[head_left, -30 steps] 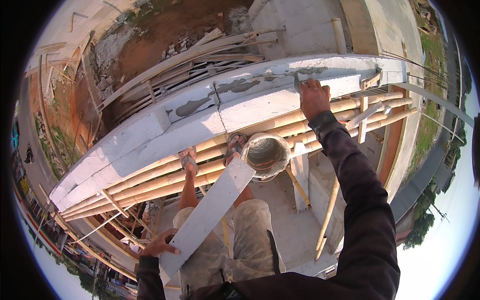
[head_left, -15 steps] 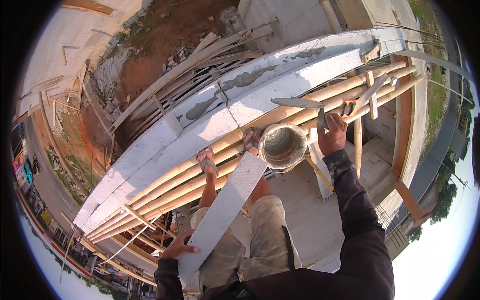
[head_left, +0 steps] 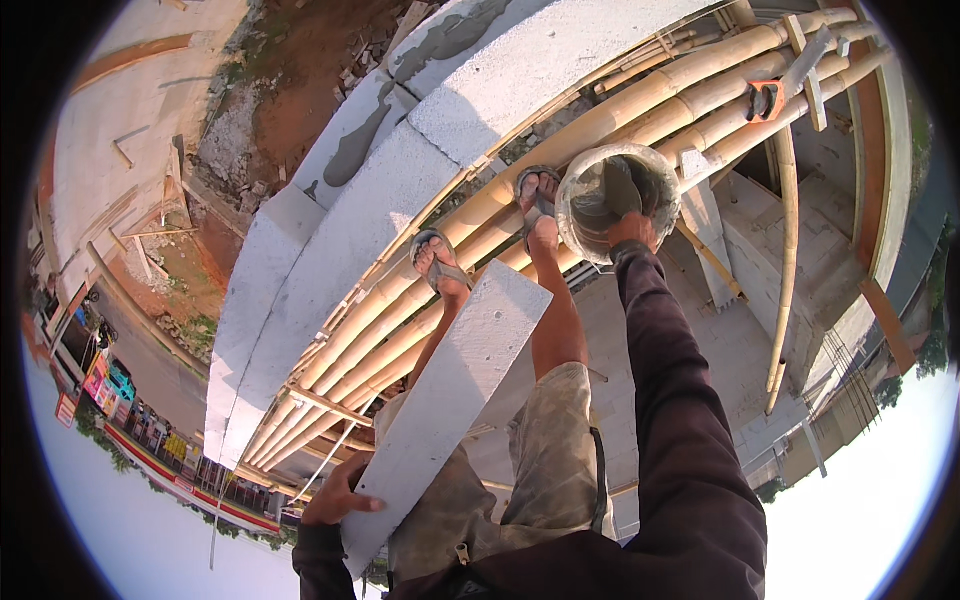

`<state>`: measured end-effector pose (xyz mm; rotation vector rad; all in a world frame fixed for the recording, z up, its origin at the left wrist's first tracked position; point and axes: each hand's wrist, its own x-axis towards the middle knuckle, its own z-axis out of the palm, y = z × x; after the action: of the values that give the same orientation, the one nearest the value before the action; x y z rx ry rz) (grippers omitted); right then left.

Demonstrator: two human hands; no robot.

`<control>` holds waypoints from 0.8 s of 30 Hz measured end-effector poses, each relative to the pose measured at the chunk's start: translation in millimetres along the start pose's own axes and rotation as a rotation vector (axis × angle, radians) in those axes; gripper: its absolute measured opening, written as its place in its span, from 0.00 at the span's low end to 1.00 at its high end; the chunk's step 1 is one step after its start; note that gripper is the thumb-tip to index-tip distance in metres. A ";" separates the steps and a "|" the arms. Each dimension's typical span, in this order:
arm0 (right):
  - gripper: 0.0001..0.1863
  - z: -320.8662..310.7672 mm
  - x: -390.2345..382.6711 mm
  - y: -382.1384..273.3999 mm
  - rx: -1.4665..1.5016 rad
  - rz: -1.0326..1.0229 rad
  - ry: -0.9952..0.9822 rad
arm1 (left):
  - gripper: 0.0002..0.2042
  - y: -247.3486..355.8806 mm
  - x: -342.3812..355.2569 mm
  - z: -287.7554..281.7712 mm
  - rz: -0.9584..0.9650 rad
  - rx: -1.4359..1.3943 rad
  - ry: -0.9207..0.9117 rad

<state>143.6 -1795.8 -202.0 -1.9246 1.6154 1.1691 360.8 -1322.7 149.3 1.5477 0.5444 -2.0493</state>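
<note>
My left hand (head_left: 342,492) grips the lower end of a long pale lightweight concrete block (head_left: 450,395), its thumb over the face. The block slants up across my legs. My right hand (head_left: 634,232) reaches inside the mouth of a mortar-crusted bucket (head_left: 662,180), closed around a trowel whose handle is hidden by the fingers. Part of the trowel's grey blade (head_left: 621,186) shows inside the bucket. The bucket stands on the bamboo poles beside my right foot.
My sandalled feet stand on a narrow platform of bamboo poles (head_left: 690,90). Along it runs a wall of white blocks (head_left: 400,175) with patches of grey mortar (head_left: 360,130). An orange-and-black tool (head_left: 765,101) lies on the poles. Beyond the wall, the ground is far below.
My right hand has lowered the trowel from above the poles into the bucket. The view has shifted, and the block remains in my left hand.
</note>
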 end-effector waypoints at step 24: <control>0.10 -363.9 -123.8 -114.8 -0.202 -0.916 0.812 | 0.40 -47.5 -3.7 17.6 0.198 -0.226 -0.014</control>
<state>380.3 -1950.5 82.6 -2.9825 0.6237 0.1610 319.1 -1295.0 158.1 1.3943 0.5719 -1.7836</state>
